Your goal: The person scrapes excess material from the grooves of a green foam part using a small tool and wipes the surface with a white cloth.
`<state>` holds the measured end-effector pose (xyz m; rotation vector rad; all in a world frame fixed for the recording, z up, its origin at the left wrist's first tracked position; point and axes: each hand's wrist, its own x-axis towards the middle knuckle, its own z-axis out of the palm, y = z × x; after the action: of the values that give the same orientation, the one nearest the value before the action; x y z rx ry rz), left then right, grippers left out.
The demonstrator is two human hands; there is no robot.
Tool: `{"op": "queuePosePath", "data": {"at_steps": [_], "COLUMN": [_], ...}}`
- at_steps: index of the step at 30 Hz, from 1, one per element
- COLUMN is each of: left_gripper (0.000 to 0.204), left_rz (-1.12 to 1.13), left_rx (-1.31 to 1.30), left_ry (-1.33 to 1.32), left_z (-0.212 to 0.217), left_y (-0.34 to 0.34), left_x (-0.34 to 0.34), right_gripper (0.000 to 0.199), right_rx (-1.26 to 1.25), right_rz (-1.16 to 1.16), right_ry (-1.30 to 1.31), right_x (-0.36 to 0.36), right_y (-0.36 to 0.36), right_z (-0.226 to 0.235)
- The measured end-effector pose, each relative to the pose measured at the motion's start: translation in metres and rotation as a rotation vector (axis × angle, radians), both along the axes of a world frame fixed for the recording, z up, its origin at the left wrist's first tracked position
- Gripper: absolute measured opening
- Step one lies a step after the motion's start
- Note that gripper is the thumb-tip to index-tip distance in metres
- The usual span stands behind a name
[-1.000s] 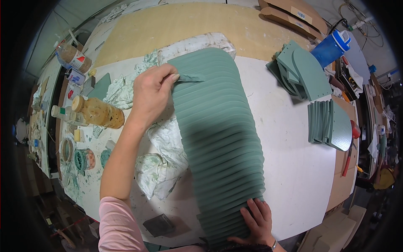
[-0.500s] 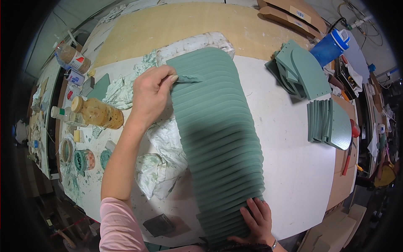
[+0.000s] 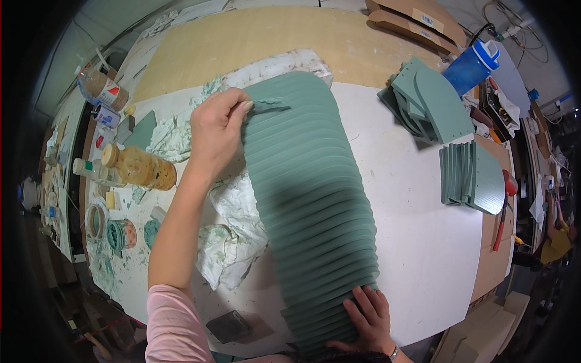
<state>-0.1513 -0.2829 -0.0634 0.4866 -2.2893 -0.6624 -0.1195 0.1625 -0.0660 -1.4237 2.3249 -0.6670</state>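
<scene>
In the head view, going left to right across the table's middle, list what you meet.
Amber bottle → left hand → long row of green panels → small upright stack of green panels → red-handled tool.

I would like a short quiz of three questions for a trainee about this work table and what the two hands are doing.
1. True or false: the left hand rests flat and empty on the white table.
2. Which hand presses on the near end of the long row of green panels?
A. left
B. right
C. neither
3. Fill in: the bottle near the far right corner is ____ in colour.

Key
1. False: its fingers pinch a small green-stained piece at the far end of the row.
2. B: the right hand lies there, fingers spread.
3. Blue.
</scene>
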Motion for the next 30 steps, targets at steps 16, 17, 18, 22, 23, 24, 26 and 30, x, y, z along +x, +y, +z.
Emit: {"op": "queuePosePath", "data": {"at_steps": [16, 17, 18, 22, 23, 24, 26, 30], "left_gripper": [0.006, 0.006, 0.006, 0.006, 0.006, 0.006, 0.006, 0.006], "left_rz": [-0.022, -0.031, -0.04, -0.042, -0.038, -0.034, -0.046, -0.037], "left_rx": [-0.103, -0.109, -0.115, -0.12, -0.102, -0.083, -0.094, -0.061], "left_ry": [-0.048, -0.052, -0.056, -0.05, -0.043, -0.035, -0.049, -0.06], "left_z": [-0.001, -0.001, -0.001, -0.001, -0.001, -0.001, 0.0, -0.002], "left_y": [0.005, 0.006, 0.006, 0.005, 0.005, 0.005, 0.006, 0.004], "left_x": [-0.034, -0.035, -0.035, -0.036, -0.036, -0.036, -0.036, -0.036], "right_gripper": [0.096, 0.096, 0.096, 0.096, 0.096, 0.096, 0.096, 0.096], "right_rx": [-0.01, -0.009, -0.014, -0.01, -0.01, -0.006, -0.001, 0.016], "right_rz": [0.009, 0.007, 0.004, 0.009, 0.009, 0.007, 0.003, -0.003], "right_ry": [0.008, 0.008, 0.005, 0.009, 0.009, 0.003, -0.005, -0.024], "right_x": [-0.001, -0.001, -0.001, -0.001, -0.001, -0.001, 0.0, 0.0], "right_y": [0.001, 0.001, 0.0, 0.0, 0.0, 0.0, 0.0, 0.0], "right_z": [-0.003, -0.003, -0.003, -0.002, -0.002, -0.002, -0.001, 0.0]}}
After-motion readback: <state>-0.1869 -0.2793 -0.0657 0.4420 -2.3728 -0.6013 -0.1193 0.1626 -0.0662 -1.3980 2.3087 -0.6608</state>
